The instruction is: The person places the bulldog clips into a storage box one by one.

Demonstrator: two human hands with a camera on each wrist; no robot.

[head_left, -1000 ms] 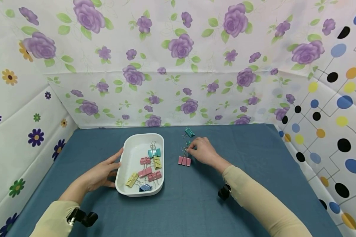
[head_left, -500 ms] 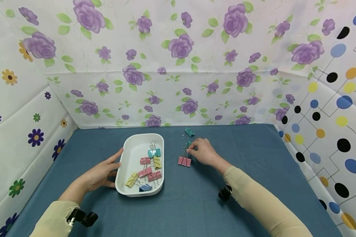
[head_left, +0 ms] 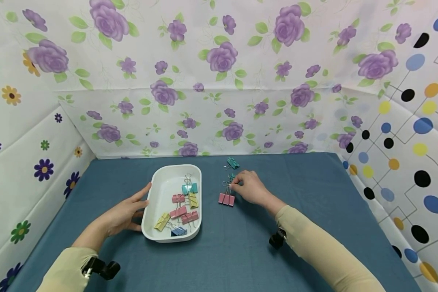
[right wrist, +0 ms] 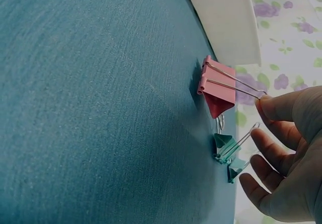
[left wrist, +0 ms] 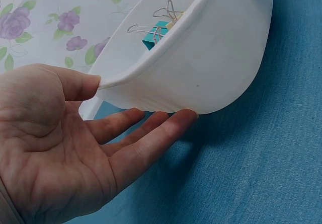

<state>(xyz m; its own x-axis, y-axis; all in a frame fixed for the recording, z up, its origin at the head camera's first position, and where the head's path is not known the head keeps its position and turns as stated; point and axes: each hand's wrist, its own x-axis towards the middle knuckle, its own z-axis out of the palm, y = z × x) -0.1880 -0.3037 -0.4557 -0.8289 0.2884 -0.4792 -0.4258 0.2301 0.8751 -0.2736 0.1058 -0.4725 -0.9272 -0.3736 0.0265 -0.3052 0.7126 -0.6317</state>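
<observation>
In the head view, my right hand (head_left: 251, 187) pinches a pink binder clip (head_left: 226, 199) by its wire handle, between thumb and forefinger. Its pink body (right wrist: 218, 85) hangs close over the cloth in the right wrist view, while the other fingers spread loosely. Just beyond it, a green binder clip (right wrist: 225, 146) lies partly hidden by the hand from above. Another green binder clip (head_left: 233, 163) rests farther back. On the left, my left hand (head_left: 121, 215) touches the side of a white tray (left wrist: 221, 58), thumb at the rim and fingers extended against the lower wall.
Inside the tray are several binder clips: a teal one (head_left: 190, 189), yellow ones (head_left: 162, 222), pink ones (head_left: 178, 212) and a blue one (head_left: 179, 231). A blue-grey cloth (head_left: 241, 255) covers the table. Floral sheets (head_left: 219, 101) stand behind, with patterned sheets on both sides.
The pink binder clip in my right hand has dipped very slightly toward the front. My left hand and the tray hold the same place.
</observation>
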